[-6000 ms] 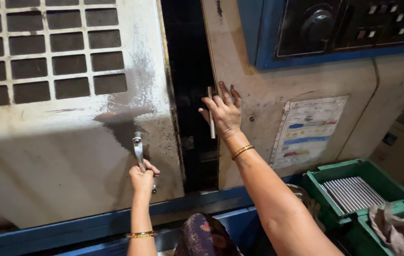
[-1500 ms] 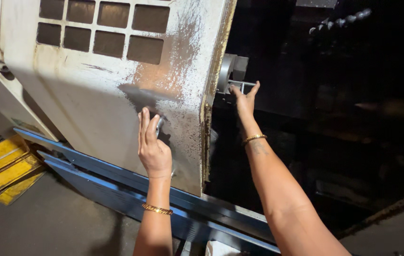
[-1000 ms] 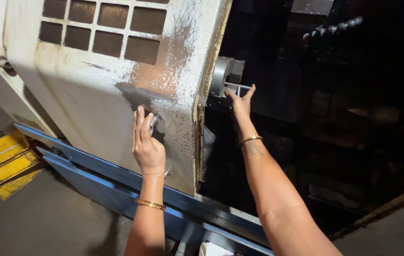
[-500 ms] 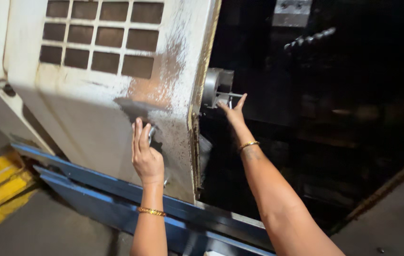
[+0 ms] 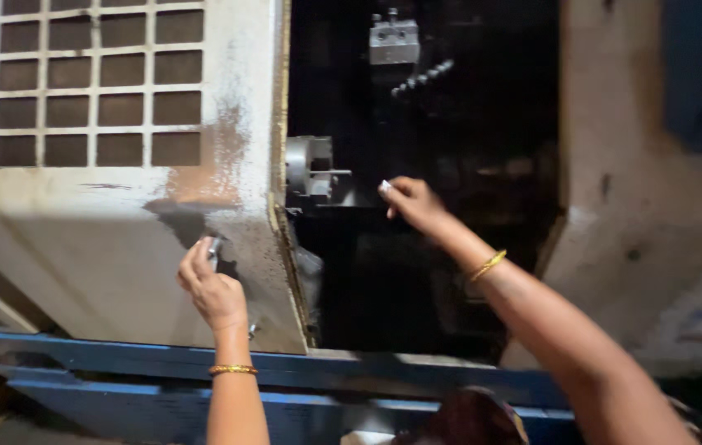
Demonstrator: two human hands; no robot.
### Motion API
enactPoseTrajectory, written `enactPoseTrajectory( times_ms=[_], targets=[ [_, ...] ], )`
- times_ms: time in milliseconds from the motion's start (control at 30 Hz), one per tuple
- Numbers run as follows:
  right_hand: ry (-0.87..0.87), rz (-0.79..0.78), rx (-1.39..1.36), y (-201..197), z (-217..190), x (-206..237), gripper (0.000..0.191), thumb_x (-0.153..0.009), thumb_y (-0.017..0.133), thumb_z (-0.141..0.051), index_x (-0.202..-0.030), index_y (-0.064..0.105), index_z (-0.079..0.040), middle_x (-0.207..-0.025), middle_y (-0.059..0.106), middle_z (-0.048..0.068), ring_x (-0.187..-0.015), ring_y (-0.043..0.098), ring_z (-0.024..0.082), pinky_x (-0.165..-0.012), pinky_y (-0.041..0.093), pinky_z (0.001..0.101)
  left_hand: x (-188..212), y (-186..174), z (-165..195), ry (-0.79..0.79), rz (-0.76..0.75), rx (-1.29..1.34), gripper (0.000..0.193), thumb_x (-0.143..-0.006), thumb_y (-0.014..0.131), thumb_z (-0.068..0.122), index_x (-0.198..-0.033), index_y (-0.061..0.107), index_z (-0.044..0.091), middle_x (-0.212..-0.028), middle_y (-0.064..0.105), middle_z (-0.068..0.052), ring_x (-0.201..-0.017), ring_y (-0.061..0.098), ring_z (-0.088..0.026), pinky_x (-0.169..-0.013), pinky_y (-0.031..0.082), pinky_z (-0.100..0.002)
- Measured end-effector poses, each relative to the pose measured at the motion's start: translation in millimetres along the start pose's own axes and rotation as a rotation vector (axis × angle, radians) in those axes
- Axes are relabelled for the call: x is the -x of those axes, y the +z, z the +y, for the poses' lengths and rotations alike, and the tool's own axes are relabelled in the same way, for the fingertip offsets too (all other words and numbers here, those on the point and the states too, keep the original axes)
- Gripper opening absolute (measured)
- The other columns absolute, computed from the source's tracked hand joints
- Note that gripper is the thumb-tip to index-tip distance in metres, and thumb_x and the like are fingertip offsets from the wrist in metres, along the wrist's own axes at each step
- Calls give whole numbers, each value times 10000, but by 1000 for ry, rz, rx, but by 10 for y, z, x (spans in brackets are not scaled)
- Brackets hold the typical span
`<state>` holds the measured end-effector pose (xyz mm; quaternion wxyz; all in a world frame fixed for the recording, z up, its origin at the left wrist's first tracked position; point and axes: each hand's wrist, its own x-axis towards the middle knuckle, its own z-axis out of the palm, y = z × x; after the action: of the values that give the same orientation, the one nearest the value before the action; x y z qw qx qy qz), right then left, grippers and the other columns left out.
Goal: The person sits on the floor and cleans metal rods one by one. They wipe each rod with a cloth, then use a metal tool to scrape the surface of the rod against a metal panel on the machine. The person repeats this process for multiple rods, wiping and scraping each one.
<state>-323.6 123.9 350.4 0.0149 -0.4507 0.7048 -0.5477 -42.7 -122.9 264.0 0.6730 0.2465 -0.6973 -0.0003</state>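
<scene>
Left hand (image 5: 212, 284) clenched on door handle (image 5: 214, 247). Right hand (image 5: 411, 200) pinches small pale piece (image 5: 385, 186), possibly metal, near chuck (image 5: 311, 170).

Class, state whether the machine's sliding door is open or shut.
Open: the door sits slid left, baring the dark interior and chuck; the left hand grips its handle.

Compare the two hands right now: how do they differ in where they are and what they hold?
The left hand is low, closed on the metal handle of the pale sliding door; the right hand is higher, reaching into the dark machine opening. The left grips a fixed handle; the right pinches a small pale piece, apart from the chuck. Both wrists wear gold bangles.
</scene>
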Motion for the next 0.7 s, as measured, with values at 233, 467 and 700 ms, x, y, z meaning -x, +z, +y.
enactPoseTrajectory(
  times_ms=[233, 467, 700],
  targets=[
    [-35, 197, 654, -1251, -1787, 979, 315, -896, 746, -346, -1113, 761, -118, -818, 751, 89, -690, 681, 171, -634, 531, 347, 35, -32, 79, -365, -172, 250, 632, -849, 516, -188, -1413, 556, 95, -945, 679, -158, -875, 690, -326, -818, 533, -448],
    [-229, 426, 797, -2289, -2415, 1558, 338, -943, 843, -289, -1186, 750, -73, -961, 762, 84, -822, 717, 146, -693, 563, 311, 35, -163, 154, -407, -235, 385, 465, -871, 477, -189, -1292, 528, 3, -811, 666, -115, -736, 687, -227, -707, 566, -360],
    [-340, 728, 1106, -3178, -2620, 1961, 358, -989, 906, -290, -1147, 742, -14, -934, 750, 151, -831, 744, 236, -695, 573, 374, 0, -219, 220, -401, -219, 580, 318, -907, 466, -211, -1176, 487, -42, -912, 619, -122, -756, 672, -186, -699, 601, -321]
  ],
)
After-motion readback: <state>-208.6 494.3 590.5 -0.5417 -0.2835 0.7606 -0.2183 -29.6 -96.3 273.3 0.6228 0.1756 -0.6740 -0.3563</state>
